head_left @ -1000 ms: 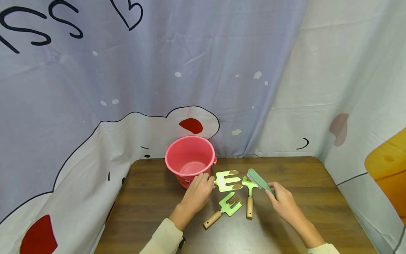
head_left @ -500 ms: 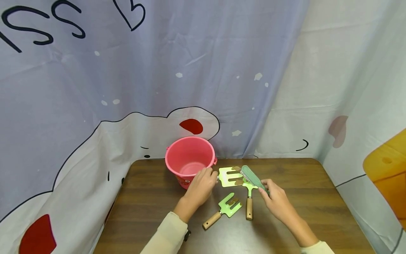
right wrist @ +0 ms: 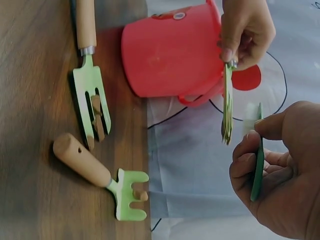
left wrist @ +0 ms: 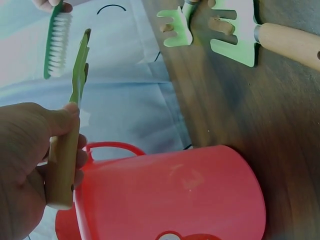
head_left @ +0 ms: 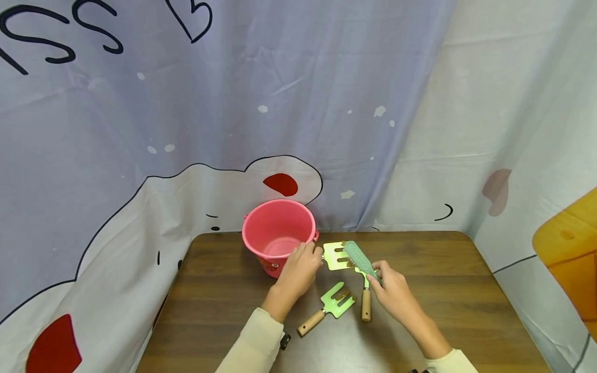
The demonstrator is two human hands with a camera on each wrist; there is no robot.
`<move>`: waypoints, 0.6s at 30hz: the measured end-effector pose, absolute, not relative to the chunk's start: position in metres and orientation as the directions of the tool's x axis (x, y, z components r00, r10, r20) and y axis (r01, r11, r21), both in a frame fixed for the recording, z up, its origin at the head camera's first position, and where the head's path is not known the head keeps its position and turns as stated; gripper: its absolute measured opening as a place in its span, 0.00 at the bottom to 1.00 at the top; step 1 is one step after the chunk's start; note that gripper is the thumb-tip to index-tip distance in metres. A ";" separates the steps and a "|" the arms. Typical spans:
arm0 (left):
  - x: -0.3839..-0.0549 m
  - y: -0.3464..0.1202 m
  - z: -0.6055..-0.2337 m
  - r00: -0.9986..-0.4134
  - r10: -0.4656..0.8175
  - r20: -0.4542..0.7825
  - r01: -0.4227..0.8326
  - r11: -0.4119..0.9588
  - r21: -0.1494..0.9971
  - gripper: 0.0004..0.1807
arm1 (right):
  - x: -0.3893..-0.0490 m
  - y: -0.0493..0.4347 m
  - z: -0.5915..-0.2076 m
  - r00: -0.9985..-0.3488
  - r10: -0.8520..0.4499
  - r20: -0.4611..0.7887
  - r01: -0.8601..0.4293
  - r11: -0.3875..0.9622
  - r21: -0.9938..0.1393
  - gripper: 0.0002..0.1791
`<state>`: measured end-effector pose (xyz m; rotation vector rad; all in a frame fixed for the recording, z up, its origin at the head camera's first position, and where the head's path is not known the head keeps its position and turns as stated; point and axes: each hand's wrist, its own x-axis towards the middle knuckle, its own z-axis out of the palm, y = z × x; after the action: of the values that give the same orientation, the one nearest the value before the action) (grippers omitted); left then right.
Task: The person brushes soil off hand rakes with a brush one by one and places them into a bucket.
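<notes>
My left hand [head_left: 297,270] grips the wooden handle [left wrist: 62,165] of a light-green garden fork [head_left: 335,254], raised beside the bucket. Brown patches mark its tines. My right hand [head_left: 394,292] holds a green brush [head_left: 360,256] with white bristles [left wrist: 60,42], thumb and fingers around its handle. In the head view the brush head overlaps the fork's tine ends; in the right wrist view the bristles face the fork across a small gap. A second garden fork [head_left: 337,300] and a small hand rake [head_left: 366,305], both with wooden handles and brown lumps on their tines, lie on the table.
A pink bucket [left wrist: 170,190] stands at the table's back left, right by my left hand. The brown wooden table [head_left: 448,290] ends at a printed curtain [head_left: 298,93] behind. More pale curtain [head_left: 522,129] hangs along the right side.
My right hand has moved left with the brush, bringing its head over the fork's tines in the head view. My left hand has shifted slightly right and up with the fork.
</notes>
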<state>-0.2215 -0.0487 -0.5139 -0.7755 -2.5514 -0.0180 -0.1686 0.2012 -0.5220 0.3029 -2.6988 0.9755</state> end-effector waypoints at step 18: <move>-0.226 -0.038 -0.517 -0.728 0.504 0.465 0.506 0.852 -0.132 0.13 | -0.174 0.174 -0.523 -0.953 -0.093 0.288 -0.253 0.768 -0.588 0.13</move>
<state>-0.2258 -0.0382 -0.5169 -0.7404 -2.5312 -0.0056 -0.1740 0.1739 -0.5225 0.2710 -2.7213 0.9562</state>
